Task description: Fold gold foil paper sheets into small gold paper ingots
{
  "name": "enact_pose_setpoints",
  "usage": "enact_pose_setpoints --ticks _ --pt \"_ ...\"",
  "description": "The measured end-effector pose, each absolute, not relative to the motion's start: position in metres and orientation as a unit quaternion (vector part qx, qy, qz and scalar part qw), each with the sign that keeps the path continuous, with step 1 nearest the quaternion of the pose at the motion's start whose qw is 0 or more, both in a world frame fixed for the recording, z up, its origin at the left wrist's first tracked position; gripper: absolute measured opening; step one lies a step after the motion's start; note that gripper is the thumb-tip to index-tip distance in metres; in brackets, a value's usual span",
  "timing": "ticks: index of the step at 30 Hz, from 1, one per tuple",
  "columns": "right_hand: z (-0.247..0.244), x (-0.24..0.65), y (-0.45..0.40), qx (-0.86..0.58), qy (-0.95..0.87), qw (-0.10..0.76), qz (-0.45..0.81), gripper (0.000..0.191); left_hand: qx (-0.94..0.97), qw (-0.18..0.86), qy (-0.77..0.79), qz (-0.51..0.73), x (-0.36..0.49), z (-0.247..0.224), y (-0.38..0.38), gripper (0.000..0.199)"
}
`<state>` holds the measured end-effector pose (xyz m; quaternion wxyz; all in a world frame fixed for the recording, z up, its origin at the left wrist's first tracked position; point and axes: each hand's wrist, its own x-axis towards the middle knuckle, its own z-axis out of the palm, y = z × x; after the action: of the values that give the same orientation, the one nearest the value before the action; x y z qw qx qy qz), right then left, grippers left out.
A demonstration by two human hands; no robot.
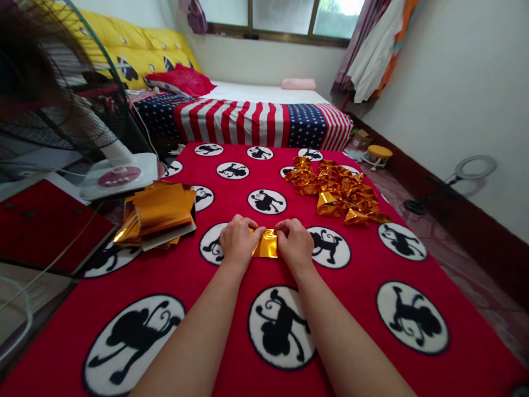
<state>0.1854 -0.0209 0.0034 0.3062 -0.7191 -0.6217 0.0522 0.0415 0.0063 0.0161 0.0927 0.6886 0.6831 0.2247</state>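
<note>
Head view: gold foil [268, 244] lies between left grip [239, 241] and right grip [296, 241].

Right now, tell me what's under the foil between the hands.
Red cloth shows around the foil, which the left hand and right hand hold. The patch directly beneath is covered, so any print there can't be seen.

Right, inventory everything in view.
foil sheet: 1, gold, centre
foil stack: 1, gold, left
foil pieces: uncountable, gold, right
blanket: 1, red, foreground
fan: 1, white base, left
bed: 1, multicoloured, back
pillow: 1, red, bed
bolster: 1, pink, bed
cushions: unclear, yellow, back left
window: 1, brown frame, back
hanging fabrics: several, mixed colours, back right
stool: 1, yellow, right
ring stand: 1, grey, right
left hand: 1, on foil
right hand: 1, on foil
</note>
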Motion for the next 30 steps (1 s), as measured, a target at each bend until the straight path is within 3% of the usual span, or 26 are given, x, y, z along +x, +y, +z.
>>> enact_pose_setpoints --ticks 10,15,18,30 --pt "0.011 0.178 -0.017 -0.760 -0.594 0.261 0.043 0.006 0.681 0.119 0.682 0.239 0.037 0.017 0.007 0.021" --pt "0.016 0.167 -0.015 -0.783 -0.574 0.238 0.035 0.031 0.684 0.117 0.679 0.241 0.037 0.016 0.006 0.024" --pt "0.015 0.162 -0.016 -0.787 -0.571 0.233 0.014 0.038 0.683 0.115 0.679 0.244 0.037 0.015 0.006 0.023" --pt "0.013 0.175 -0.018 -0.770 -0.570 0.273 0.079 0.007 0.688 0.100 0.678 0.237 0.036 0.009 0.008 0.016"
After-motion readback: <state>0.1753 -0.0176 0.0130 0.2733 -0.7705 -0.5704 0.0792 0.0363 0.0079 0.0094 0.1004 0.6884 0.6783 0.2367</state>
